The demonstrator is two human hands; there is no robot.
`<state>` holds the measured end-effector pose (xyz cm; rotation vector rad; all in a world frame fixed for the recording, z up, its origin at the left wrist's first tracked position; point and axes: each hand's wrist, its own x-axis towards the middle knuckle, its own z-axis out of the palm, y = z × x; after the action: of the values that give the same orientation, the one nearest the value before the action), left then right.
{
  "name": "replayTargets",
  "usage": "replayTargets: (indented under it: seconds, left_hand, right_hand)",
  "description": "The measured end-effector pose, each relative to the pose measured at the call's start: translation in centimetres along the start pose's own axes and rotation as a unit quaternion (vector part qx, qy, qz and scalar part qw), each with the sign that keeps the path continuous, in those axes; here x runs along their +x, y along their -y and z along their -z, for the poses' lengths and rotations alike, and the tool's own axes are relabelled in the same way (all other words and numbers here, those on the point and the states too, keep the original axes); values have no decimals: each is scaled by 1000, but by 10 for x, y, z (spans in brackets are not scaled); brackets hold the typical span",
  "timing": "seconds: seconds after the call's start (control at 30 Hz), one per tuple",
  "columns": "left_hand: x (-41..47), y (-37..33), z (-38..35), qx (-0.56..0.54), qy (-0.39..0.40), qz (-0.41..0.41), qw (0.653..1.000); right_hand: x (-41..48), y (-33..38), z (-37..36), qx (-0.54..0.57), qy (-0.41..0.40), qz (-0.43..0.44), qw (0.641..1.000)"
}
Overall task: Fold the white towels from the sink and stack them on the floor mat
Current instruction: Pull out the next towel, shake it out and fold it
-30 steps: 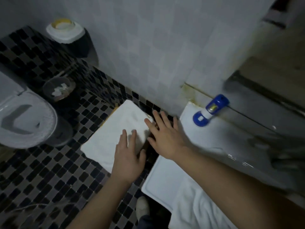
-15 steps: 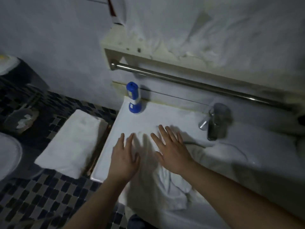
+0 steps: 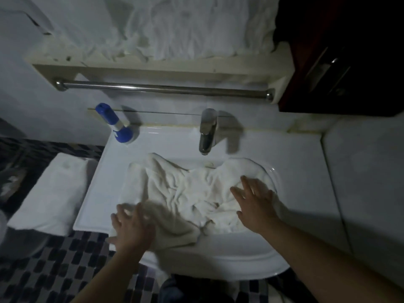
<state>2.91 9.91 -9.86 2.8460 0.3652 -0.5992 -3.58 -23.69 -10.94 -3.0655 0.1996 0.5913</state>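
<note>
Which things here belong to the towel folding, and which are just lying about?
Job: crumpled towels in the sink; folded towel on the floor; left hand; right hand.
Lying about: blue bottle, faucet, towel bar.

A bathroom: white sink (image 3: 295, 171), faucet (image 3: 207, 130), towel rail (image 3: 164, 87), mosaic floor (image 3: 54, 259).

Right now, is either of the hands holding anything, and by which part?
Left hand is blurred on the crumpled towel's near-left edge; a grip cannot be told. Right hand lies open on its right side, holding nothing.
</note>
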Motion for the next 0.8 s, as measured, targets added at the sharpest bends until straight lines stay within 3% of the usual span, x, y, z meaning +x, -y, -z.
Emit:
replayTargets:
  seconds: [0.07, 0.43, 0.6, 0.8]
  left_hand:
    - [-5, 2, 1, -21, 3, 29, 999]
    - [-3, 20, 26, 5, -11, -56, 998]
    - [-6, -4, 35, -103, -34, -134, 985]
    - [-8, -56, 72, -178, -83, -264, 944]
  right_hand:
    - [-10, -16, -5, -4, 6, -8, 1000]
    - [-21, -31, -1, -94, 9, -136, 986]
    - [-18, -23, 3, 44, -144, -97, 984]
    - [-12, 2, 63, 144, -339, 17, 930]
